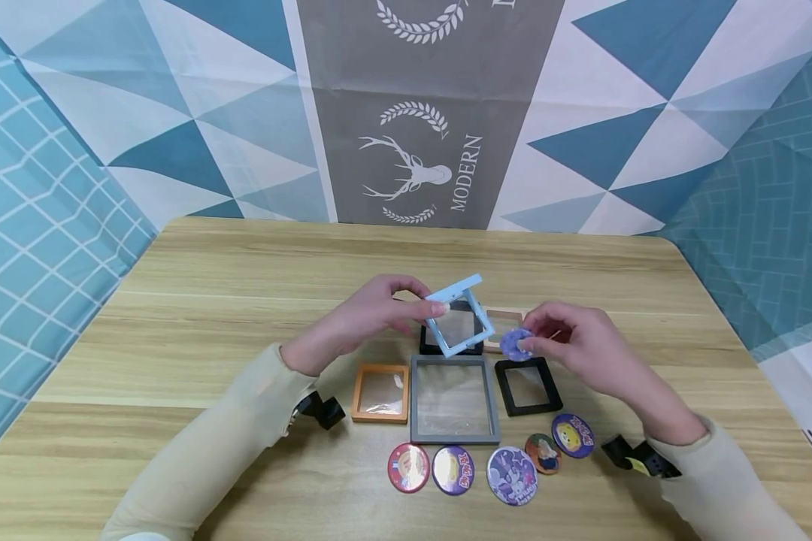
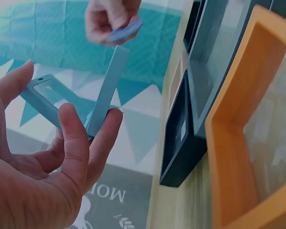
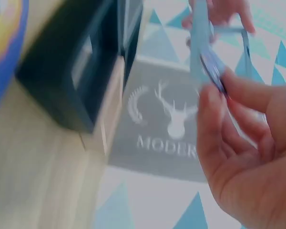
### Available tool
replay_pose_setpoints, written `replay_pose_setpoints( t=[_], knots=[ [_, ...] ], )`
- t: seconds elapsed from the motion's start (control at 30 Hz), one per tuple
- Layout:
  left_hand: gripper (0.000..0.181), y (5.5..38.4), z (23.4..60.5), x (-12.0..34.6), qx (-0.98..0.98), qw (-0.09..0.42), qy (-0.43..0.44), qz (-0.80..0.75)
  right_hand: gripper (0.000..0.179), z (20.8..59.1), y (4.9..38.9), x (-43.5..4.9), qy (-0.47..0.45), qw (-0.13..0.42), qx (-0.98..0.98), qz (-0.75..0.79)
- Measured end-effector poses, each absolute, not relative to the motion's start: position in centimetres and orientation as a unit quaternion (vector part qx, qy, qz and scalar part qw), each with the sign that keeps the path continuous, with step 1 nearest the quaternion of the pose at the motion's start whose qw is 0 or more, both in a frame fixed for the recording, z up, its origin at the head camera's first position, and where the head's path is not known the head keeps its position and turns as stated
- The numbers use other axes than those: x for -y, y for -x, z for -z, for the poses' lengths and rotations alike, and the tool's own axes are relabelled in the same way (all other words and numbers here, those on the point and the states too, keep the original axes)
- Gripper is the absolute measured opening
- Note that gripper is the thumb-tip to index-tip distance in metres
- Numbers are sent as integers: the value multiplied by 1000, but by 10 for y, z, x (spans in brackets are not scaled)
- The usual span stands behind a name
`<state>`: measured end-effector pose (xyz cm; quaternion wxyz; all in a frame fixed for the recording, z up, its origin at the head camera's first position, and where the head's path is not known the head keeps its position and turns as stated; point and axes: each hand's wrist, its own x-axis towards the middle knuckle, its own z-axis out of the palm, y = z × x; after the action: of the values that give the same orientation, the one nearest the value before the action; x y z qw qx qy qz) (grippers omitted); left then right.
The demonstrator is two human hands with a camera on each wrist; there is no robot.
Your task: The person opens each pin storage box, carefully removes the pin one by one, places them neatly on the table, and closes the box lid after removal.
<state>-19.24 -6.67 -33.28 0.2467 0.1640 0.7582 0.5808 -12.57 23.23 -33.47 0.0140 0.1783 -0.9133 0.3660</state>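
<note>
A small light blue display frame [image 1: 456,288] is tilted above the other frames, its two hinged halves spread apart. My left hand [image 1: 382,304] holds it along one side; in the left wrist view, fingers and thumb curl round the opened halves [image 2: 106,90]. A round bluish-purple pin badge [image 1: 512,347] is pinched between thumb and fingers of my right hand [image 1: 582,342], just right of the blue frame. Seen from the right wrist, the badge [image 3: 212,70] is edge-on and overlaps the frame. Below both hands lies a larger grey frame [image 1: 455,438].
Around the grey frame lie an orange frame [image 1: 360,394], a black frame [image 1: 507,391], another black frame [image 1: 433,346] and a beige one [image 1: 492,346] behind. Several badges lie in front, including a red one [image 1: 408,467] and a large purple one [image 1: 512,476]. A patterned cloth [image 1: 419,83] hangs behind the table.
</note>
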Motion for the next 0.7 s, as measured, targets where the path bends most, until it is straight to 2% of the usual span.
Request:
replay_pose_setpoints(
  t=[0.3, 0.47, 0.7],
  knots=[
    [39, 197, 333, 71, -765, 248, -165, -570, 17, 337, 122, -235, -314, -153, 900, -259],
    [39, 197, 334, 71, -768, 252, -178, -561, 19, 344, 116, -222, -340, -166, 901, -210],
    [40, 196, 334, 70, -775, 253, -190, -547, 23, 350, 111, -213, -361, -153, 904, -170]
  ],
)
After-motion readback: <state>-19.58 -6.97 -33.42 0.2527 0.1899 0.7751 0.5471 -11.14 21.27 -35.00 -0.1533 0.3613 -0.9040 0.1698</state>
